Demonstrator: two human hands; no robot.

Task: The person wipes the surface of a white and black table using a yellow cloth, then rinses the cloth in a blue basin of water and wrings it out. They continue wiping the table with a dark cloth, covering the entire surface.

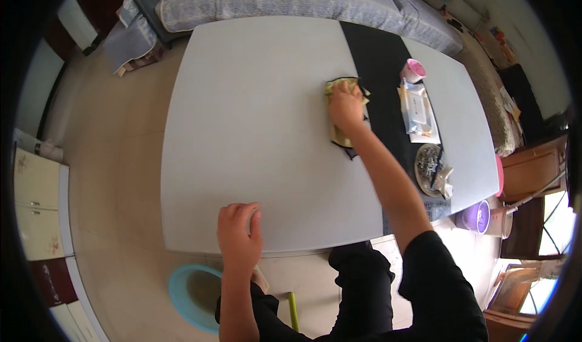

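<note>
My right hand (347, 109) presses down on a yellow-green cloth (341, 137) with dark edging, its fingers bent over the bunched far end. The cloth lies on the pale grey table (254, 112), along the left edge of a black runner (381, 93). Over the near left part of the table, my left hand (238, 233) has loosely curled fingers with the thumb apart from them. Nothing shows in its grasp.
On the table's right side stand a pink cup (413, 70), a pack of wipes (417, 110), a round dish (427, 166) and a crumpled tissue (445, 183). A blue basin (182, 293) and a purple bucket (476, 216) are on the floor. A covered sofa (273, 6) runs behind.
</note>
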